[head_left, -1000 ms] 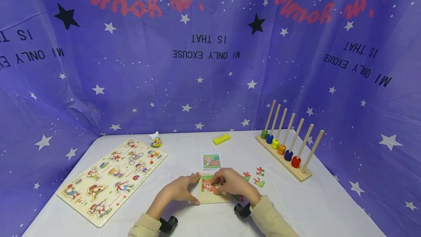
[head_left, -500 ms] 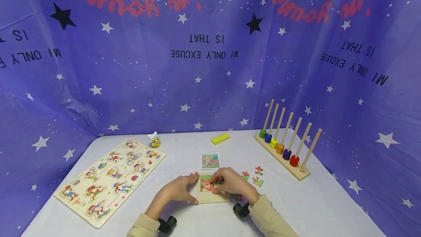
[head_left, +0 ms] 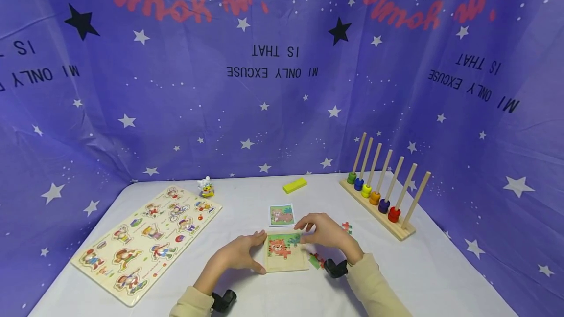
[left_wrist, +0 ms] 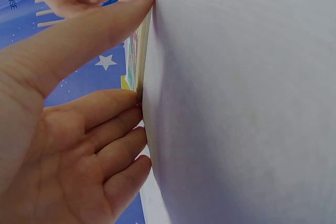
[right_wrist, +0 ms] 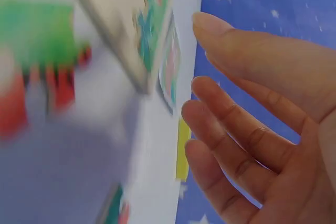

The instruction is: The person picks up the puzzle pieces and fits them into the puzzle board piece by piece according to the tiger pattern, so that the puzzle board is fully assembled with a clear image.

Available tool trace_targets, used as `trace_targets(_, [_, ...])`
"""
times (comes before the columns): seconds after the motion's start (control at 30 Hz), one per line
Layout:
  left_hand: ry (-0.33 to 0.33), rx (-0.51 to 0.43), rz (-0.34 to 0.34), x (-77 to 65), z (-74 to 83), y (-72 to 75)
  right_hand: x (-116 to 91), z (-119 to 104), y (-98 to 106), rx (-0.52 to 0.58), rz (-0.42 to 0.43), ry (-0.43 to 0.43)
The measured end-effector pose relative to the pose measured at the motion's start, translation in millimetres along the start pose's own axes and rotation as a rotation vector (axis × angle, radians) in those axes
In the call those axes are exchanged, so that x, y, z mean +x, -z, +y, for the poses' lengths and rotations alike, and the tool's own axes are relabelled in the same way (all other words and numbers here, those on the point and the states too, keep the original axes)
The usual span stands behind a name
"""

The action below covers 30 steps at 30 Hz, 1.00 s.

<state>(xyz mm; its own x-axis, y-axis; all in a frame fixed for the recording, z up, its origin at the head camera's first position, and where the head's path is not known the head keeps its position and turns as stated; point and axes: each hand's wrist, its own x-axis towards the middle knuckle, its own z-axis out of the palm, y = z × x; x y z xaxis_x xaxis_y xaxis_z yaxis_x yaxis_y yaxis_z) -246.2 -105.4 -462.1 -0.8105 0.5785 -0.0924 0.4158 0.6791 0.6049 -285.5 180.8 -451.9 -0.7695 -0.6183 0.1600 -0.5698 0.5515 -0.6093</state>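
Observation:
A square wooden puzzle tray (head_left: 286,264) lies in front of me, with joined tiger-picture pieces (head_left: 278,247) filling its far left part. My left hand (head_left: 238,254) rests at the tray's left edge, thumb near the front corner and fingertips farther back along the side. In the left wrist view its thumb and fingers (left_wrist: 113,153) touch that edge. Over the tray's far right corner hovers my right hand (head_left: 323,231); the right wrist view shows nothing between its thumb and parted fingers (right_wrist: 226,111). Loose puzzle pieces (head_left: 316,260) lie right of the tray, partly hidden by the right wrist.
Behind the tray lies a tiger picture card (head_left: 282,215). Farther back are a yellow block (head_left: 294,185) and a small figurine (head_left: 205,187). A large peg puzzle board (head_left: 145,243) covers the left side; a bead rack (head_left: 379,209) with upright rods stands right. Another puzzle piece (head_left: 347,228) lies nearby.
My right hand has lifted off the tiger pieces and moved right and back, uncovering them and parting its fingers. My left hand stays at the tray's edge.

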Motion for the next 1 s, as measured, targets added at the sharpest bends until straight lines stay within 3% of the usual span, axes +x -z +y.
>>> trace_targets(0.27, [0.002,-0.005,0.001,-1.3,1.5,-0.3,-14.4,29.3,21.6,-0.070,0.088,-0.067])
trace_targets(0.53, [-0.007,-0.004,0.005,-0.7,0.7,-0.2,-27.5,54.2,38.3,-0.074,0.146,-0.201])
trace_targets(0.73, [-0.002,-0.015,0.008,-0.9,1.5,-0.3,-37.4,65.9,46.7,-0.049,0.167,-0.281])
trace_targets(1.0, [0.002,-0.012,0.009,-0.2,1.3,0.7,-50.1,73.4,55.3,-0.100,0.194,-0.405])
